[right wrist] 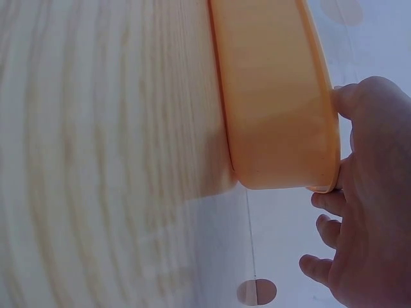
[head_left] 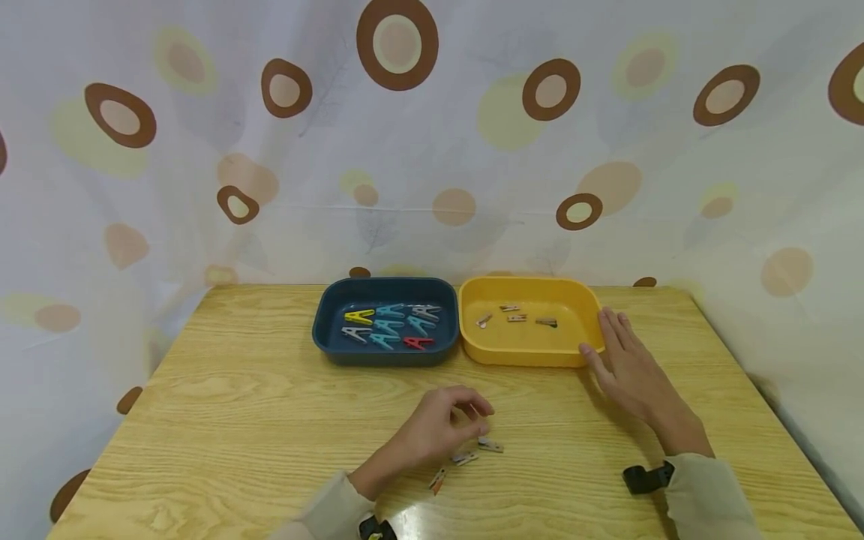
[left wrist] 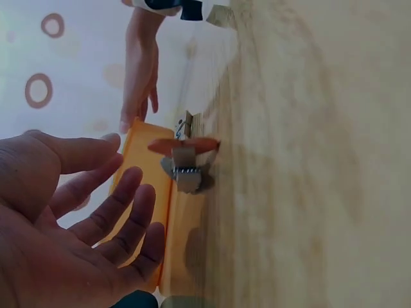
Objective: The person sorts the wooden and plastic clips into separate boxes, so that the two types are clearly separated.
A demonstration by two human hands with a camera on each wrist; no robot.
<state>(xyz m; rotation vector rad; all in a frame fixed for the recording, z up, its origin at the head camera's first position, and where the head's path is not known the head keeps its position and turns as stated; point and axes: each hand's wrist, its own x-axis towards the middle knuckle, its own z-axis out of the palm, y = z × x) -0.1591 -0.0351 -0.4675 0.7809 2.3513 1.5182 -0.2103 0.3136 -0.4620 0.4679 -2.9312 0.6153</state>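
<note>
Over the near middle of the table my left hand [head_left: 442, 424] hovers with loosely bent fingers and nothing between them. Just below it lie three small wooden clothespins: one clothespin [head_left: 490, 445] at its fingertips, another clothespin [head_left: 464, 458] beside that, and a clothespin with an orange decoration [head_left: 438, 480] nearest the front, seen large in the left wrist view. My right hand [head_left: 634, 375] rests against the right end of the yellow tray [head_left: 526, 357], thumb at its near rim and fingers along the outer side. Several wooden clothespins [head_left: 517, 318] lie inside that tray.
Left of the yellow tray, touching or nearly touching it, stands a dark blue tray [head_left: 385, 360] with several plastic clothespins [head_left: 418, 343] in yellow, blue, grey and red. Behind the wooden table [head_left: 270, 420] hangs a patterned curtain [head_left: 304, 165].
</note>
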